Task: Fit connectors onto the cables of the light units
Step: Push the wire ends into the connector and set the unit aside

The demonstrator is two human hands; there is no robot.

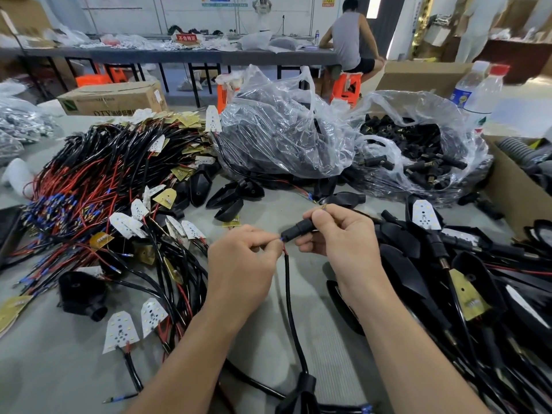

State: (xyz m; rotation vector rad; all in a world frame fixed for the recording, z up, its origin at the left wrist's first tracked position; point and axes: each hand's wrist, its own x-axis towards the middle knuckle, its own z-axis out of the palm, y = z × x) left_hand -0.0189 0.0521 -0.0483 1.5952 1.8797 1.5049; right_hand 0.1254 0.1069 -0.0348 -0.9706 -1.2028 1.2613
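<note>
Head view: both hands meet above the grey table (59, 369). Left hand (242, 261) has its fingers curled, thumb and forefinger pinching the stripped red and blue wire ends (283, 245) of a black cable (288, 282). Right hand (340, 234) pinches a black connector (298, 228) between thumb and curled fingers; connector lies level, its open end touching the wire ends just beside the left fingertips. How far the wires sit inside cannot be told. Cable drops from below the left fingertips, between the two wrists, to a black light housing (301, 392) at the bottom edge. Beyond and outward of the left fingers: tangled heap of red and black leads (104, 180) with white LED boards. Beyond the fingertips: loose black housings (236, 198), then a clear bag (277, 135) of dark parts. Beyond the right fingers: open clear bag of black connectors (418, 150). Outward of the right fingers: pile of black light units (448, 264) with cables attached.
</note>
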